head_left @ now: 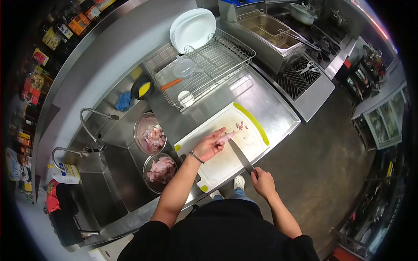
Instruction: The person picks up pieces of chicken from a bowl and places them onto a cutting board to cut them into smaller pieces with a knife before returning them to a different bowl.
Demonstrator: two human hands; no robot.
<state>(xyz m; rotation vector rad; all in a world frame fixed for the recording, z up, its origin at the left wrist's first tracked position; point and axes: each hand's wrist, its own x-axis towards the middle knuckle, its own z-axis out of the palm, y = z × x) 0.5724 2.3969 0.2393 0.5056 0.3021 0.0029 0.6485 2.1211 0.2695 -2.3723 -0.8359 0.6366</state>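
My left hand [210, 147] holds a pale pink piece of raw meat [225, 138] over the white cutting board [213, 168] with green edges. In my right hand [264, 181] is the handle of a large knife [241, 155], its blade pointing up and left so that the tip is close to the meat. Small meat scraps [241, 126] lie on the board beyond the piece. Left of the board are two bowls: the upper bowl [137, 131] and the lower bowl [148, 182] both contain raw meat pieces.
A wire dish rack [209, 65] with white plates [193, 30] stands behind the board. The sink [102, 195] and its faucets are at the left. Scissors [308, 67] lie on a black grate at the right, near a fryer [270, 32].
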